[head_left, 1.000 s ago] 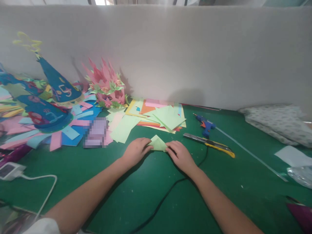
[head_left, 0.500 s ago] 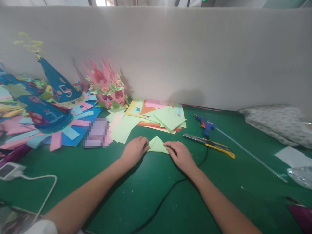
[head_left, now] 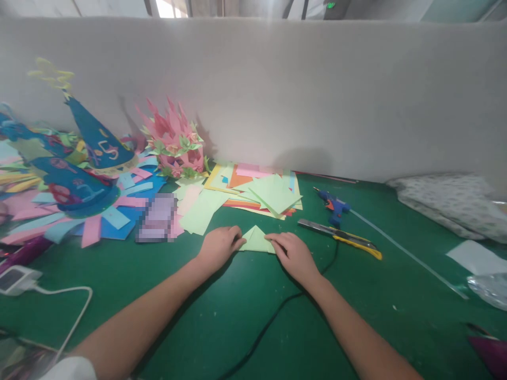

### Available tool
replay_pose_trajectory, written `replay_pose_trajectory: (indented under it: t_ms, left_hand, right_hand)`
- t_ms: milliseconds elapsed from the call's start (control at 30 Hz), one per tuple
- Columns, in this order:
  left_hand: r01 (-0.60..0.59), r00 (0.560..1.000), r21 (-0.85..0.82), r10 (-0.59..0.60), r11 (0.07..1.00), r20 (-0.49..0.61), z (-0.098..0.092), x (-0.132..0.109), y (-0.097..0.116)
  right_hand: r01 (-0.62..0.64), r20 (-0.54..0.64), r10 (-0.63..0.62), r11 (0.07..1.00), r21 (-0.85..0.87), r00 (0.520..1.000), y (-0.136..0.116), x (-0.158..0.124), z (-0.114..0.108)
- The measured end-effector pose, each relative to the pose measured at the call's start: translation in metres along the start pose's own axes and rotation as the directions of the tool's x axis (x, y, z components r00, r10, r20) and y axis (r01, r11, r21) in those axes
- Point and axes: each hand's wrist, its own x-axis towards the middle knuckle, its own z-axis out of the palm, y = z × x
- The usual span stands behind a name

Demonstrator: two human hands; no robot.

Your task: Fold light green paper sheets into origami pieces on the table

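Observation:
A small piece of light green paper (head_left: 256,240), folded to a triangular peak, lies on the green tabletop (head_left: 237,322) between my hands. The fingers of my left hand (head_left: 222,245) are closed on its left corner. At the opposite corner, my right hand (head_left: 292,250) pinches the paper between thumb and fingers. Parts of both lower corners are hidden under the fingertips. Just beyond the folded paper is a stack of coloured paper sheets (head_left: 277,192), with loose pale green paper (head_left: 204,211) to its left.
Right of my hands lie a yellow utility knife (head_left: 356,241) and a blue glue gun (head_left: 336,206) with a long glue stick. Its black cord (head_left: 273,314) runs under my right forearm. Blue paper hats (head_left: 99,137) and a pink paper crown (head_left: 174,140) stand at left. A grey partition (head_left: 336,95) rises behind.
The view has tilted slightly, so everything sits a little lower. Both hands stay at the paper's corners, and the fingers at the right corner have shifted slightly.

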Motion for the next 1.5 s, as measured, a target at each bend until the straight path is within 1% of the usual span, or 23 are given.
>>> replay_pose_trajectory:
  t_ms: [167, 267, 333, 467, 567, 633, 733, 867, 967, 1100, 1233, 1367, 1500]
  left_hand:
    - [0.004, 1.000, -0.008, -0.004, 1.000, -0.004, 0.001, 0.000, 0.002]
    - [-0.050, 0.998, -0.016, 0.049, 0.999, -0.045, 0.005, 0.001, 0.003]
    - [-0.098, 0.993, -0.023, 0.096, 0.995, -0.071, 0.009, 0.001, 0.004]
    - [-0.147, 0.986, -0.043, 0.143, 0.988, -0.088, 0.015, 0.001, 0.005]
    - [-0.155, 0.983, -0.079, 0.146, 0.985, -0.113, 0.016, 0.000, 0.006]
    - [-0.160, 0.982, -0.150, 0.142, 0.976, -0.128, 0.015, 0.000, 0.006]
    - [-0.137, 0.988, -0.343, 0.103, 0.929, -0.115, 0.013, 0.000, 0.009]
    - [-0.036, 0.999, -0.620, 0.031, 0.784, -0.020, 0.012, -0.001, 0.015]
    - [-0.010, 0.999, -0.709, 0.036, 0.705, 0.021, 0.013, -0.003, 0.020]
    - [0.000, 0.997, -0.720, 0.053, 0.694, 0.052, 0.013, -0.004, 0.024]
    - [-0.019, 0.996, -0.715, 0.073, 0.699, 0.045, 0.013, -0.003, 0.025]
    - [-0.037, 0.996, -0.723, 0.080, 0.690, 0.025, 0.013, -0.003, 0.025]
    - [-0.020, 0.997, -0.746, 0.073, 0.666, 0.039, 0.013, -0.004, 0.024]
  right_hand:
    - [-0.037, 0.013, 0.038, 0.999, -0.014, 0.999, -0.002, 0.001, 0.000]
    - [-0.073, 0.004, 0.073, 0.996, -0.053, 0.997, -0.005, 0.003, 0.000]
    - [-0.063, -0.012, 0.063, 0.996, -0.056, 0.998, -0.005, 0.003, 0.000]
    - [-0.025, -0.024, 0.025, 1.000, 0.009, 0.999, -0.003, 0.004, -0.001]
    - [-0.030, -0.029, 0.033, 0.996, 0.084, 0.999, -0.002, 0.004, -0.001]
    - [-0.061, -0.026, 0.066, 0.985, 0.161, 0.997, -0.002, 0.003, -0.002]
    - [-0.121, -0.001, 0.127, 0.945, 0.303, 0.992, -0.003, 0.002, -0.004]
    - [-0.131, 0.020, 0.137, 0.879, 0.458, 0.990, -0.004, 0.001, -0.006]
    - [-0.126, 0.021, 0.135, 0.845, 0.519, 0.991, -0.004, 0.001, -0.007]
    - [-0.155, 0.025, 0.167, 0.836, 0.526, 0.986, -0.004, 0.003, -0.007]
    - [-0.180, 0.032, 0.194, 0.817, 0.548, 0.980, -0.007, 0.005, -0.006]
    - [-0.182, 0.021, 0.210, 0.785, 0.592, 0.977, -0.010, 0.006, -0.005]
    - [-0.165, -0.008, 0.216, 0.770, 0.617, 0.976, -0.012, 0.005, -0.006]
